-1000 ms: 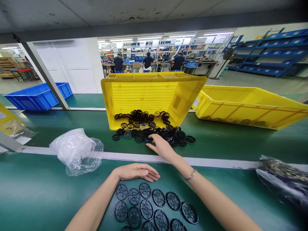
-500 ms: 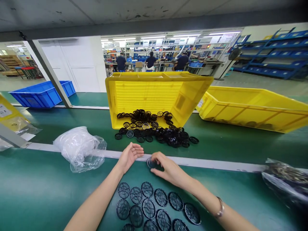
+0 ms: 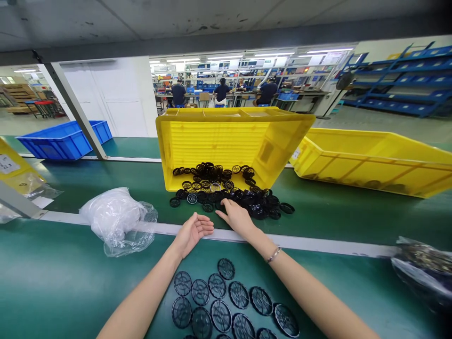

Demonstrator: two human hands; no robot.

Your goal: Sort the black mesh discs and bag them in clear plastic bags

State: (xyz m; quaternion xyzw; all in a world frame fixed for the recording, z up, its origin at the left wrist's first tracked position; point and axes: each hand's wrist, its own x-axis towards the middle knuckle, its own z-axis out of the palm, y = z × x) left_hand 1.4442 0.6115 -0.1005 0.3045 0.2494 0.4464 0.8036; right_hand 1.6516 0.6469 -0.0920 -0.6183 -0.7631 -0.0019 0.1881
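Note:
My left hand (image 3: 193, 231) rests palm up by the pale strip (image 3: 293, 241), its fingers apart and holding nothing. My right hand (image 3: 236, 215) reaches to the near edge of a heap of black round parts (image 3: 259, 209), thumb and fingers apart around the space by one part; whether it touches one is hard to tell. The heap spills out of a tipped yellow bin (image 3: 219, 136). Several black spoked discs (image 3: 221, 315) lie spread in rough rows on the green surface (image 3: 63, 273) nearest me, with one disc (image 3: 226, 269) at their top.
A clear bag of white material (image 3: 115, 219) lies left of my hands. Another filled bag (image 3: 427, 273) sits at the far right. A second yellow bin (image 3: 374, 157) stands right, a blue bin (image 3: 63, 139) left behind a metal post (image 3: 76, 110). People sit working in the background.
My right hand has set its disc down above the laid-out discs, let it go, and moved forward to the heap. My left hand has hardly moved.

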